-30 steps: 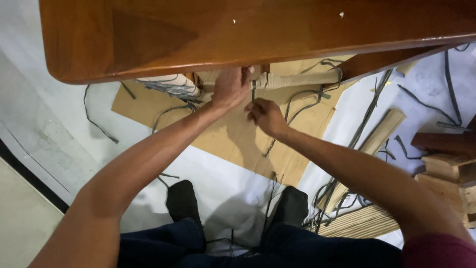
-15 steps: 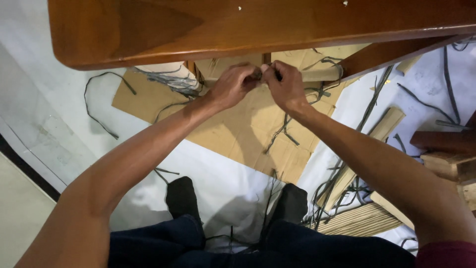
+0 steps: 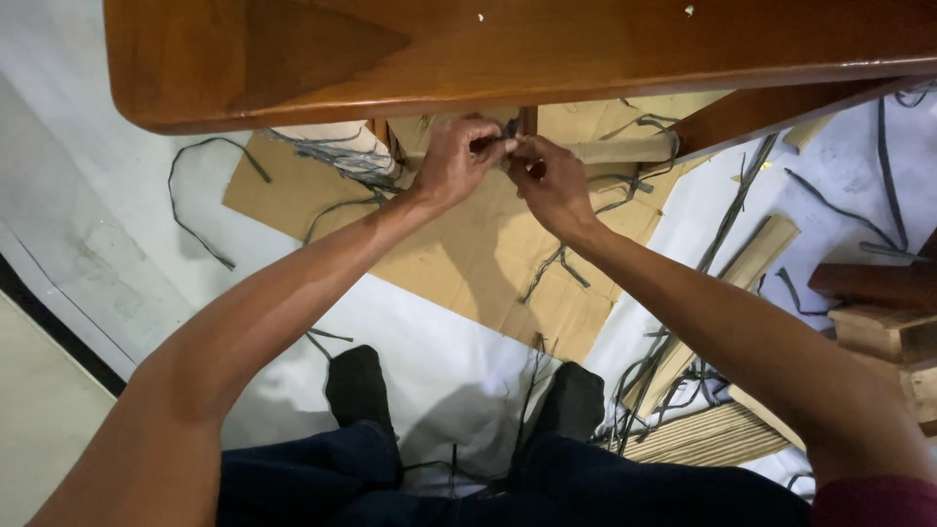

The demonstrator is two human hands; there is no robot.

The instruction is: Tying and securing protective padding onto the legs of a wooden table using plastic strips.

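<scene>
Left hand: is being held curled just under the near edge of the wooden tabletop; fingers are being pinched tight on a dark strand at the fingertips.
Right hand: is being kept touching the left one, fingertips meeting at the same spot; fingers are being bent in close, but whether the strand is actually being gripped cannot be told.
Strand: only a short dark bit is being shown between the two hands, beside the thin upright wooden post below the tabletop's near edge.
Wrapped rail: a pale horizontal bar is being seen right of the hands, partly under the tabletop.
Cardboard sheet: is lying flat on the white floor cover, below the hands.
Loose strands: are lying scattered over cardboard and floor cover.
Wood slats: are lying at the right, well apart from the hands.
Feet: dark socks are being placed at the cardboard's near edge.
</scene>
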